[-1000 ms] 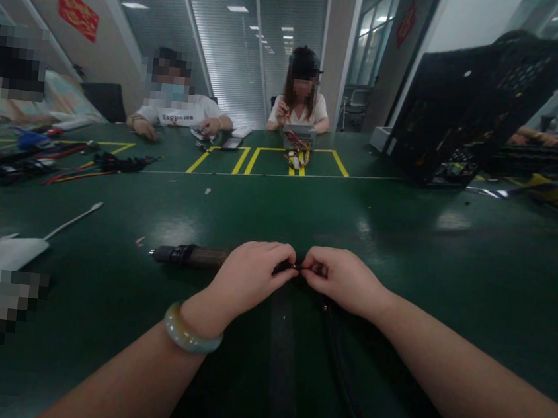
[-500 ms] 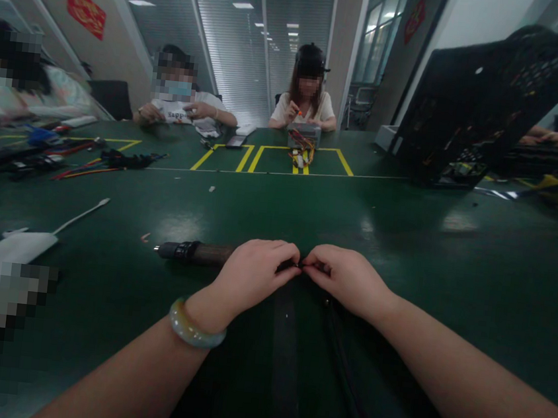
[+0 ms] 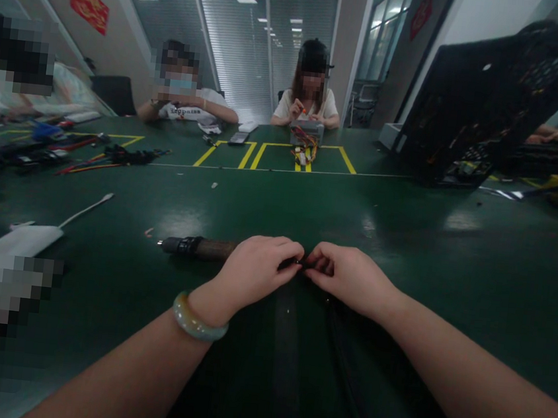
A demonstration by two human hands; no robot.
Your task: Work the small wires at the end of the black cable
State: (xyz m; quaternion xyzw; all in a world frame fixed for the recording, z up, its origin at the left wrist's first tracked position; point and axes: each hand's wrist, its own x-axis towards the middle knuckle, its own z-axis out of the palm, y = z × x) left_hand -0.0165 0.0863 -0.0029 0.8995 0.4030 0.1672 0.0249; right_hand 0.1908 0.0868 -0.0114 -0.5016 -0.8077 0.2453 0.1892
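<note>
Here, on the left side of the wide green table [image 3: 408, 216], there lies a flat white plastic device [image 3: 31, 239] with a short white cable [image 3: 87, 210]. Farther back is a tangled bundle of black cables with red and orange wires [image 3: 132, 156]. Next comes a dark cylindrical power screwdriver [image 3: 205, 248] with a silver tip, which points to the left; its rear end is hidden behind the person's left hand [image 3: 264, 257]. This hand, with a pale green and amber bangle [image 3: 200, 319] on the wrist, is closed in a pinch. Between its fingertips and those of the right hand [image 3: 345, 272], also pinching, is a small, thin, dark piece [image 3: 302, 263], too small to identify. Below the right hand, a black cable [image 3: 342, 368] runs toward the person. Farther right, at the back, stands a tilted black perforated case [image 3: 479, 104].
</note>
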